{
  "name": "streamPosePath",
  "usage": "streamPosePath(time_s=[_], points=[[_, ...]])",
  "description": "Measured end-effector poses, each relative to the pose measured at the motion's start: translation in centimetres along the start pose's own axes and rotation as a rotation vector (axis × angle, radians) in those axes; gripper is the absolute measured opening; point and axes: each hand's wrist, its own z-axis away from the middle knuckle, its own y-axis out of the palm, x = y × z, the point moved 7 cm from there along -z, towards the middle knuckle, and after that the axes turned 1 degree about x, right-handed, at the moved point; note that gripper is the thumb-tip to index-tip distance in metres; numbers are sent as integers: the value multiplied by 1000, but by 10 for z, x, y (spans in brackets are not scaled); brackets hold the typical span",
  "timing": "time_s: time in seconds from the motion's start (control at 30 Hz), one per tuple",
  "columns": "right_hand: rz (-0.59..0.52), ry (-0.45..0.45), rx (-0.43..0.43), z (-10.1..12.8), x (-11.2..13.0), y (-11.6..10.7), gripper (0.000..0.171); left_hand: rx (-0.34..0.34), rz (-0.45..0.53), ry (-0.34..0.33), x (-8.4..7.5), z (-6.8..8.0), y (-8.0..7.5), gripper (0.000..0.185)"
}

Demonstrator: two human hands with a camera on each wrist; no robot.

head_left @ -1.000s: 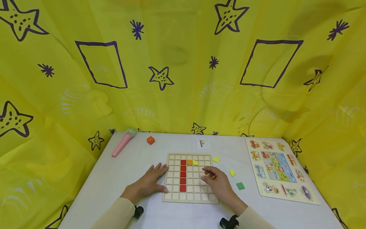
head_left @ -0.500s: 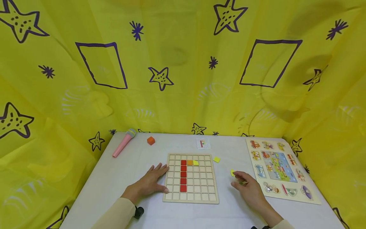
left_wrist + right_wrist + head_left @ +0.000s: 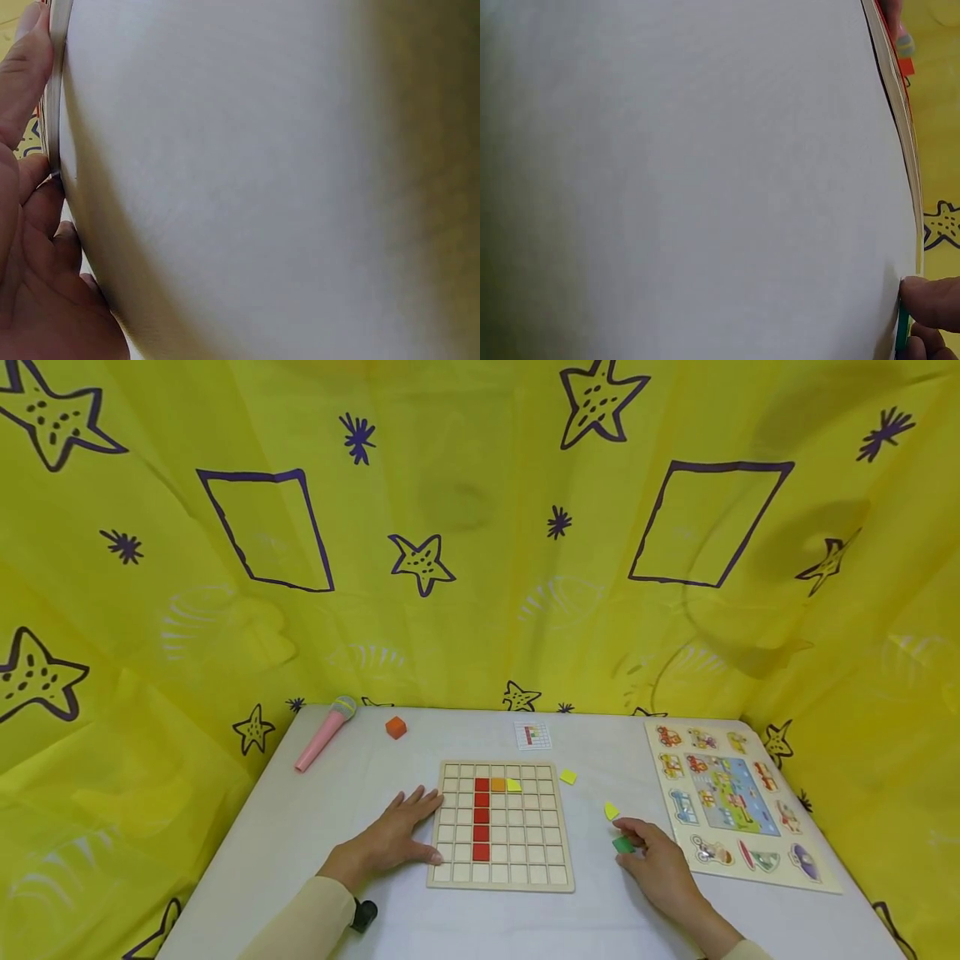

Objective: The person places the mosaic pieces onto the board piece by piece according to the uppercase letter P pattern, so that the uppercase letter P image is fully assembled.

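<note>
A wooden grid board [image 3: 540,877] lies near the table's front edge. It holds a column of red tiles [image 3: 481,818], topped to the right by an orange tile [image 3: 497,784] and a yellow tile [image 3: 513,785]. My left hand [image 3: 408,827] lies flat on the table and touches the board's left edge [image 3: 56,75]. To the right of the board, my right hand [image 3: 637,847] pinches a green square tile [image 3: 622,844], whose edge shows between the fingers [image 3: 902,330]. Two loose yellow tiles [image 3: 611,811] [image 3: 567,777] lie just beyond it.
A vehicle peg puzzle [image 3: 738,802] fills the table's right side. A small pattern card [image 3: 532,736] lies behind the board. An orange cube [image 3: 395,727] and a pink toy microphone [image 3: 322,733] are at the back left. Yellow star-print cloth surrounds the table.
My right hand left the board, swung right across the table and took hold of the green tile. The left hand stayed where it was.
</note>
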Motion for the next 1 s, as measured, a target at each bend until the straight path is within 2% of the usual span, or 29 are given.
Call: streamPosePath(time_s=[0.27, 0.67, 1.0], points=[[-44, -73, 11, -11, 10, 7, 47, -6, 9, -7, 0, 0, 0, 103], [-6, -28, 48, -12, -4, -1, 34, -3, 0, 23, 1, -2, 1, 104], [10, -69, 47, -17, -2, 3, 22, 7, -25, 40, 0, -3, 2, 103]])
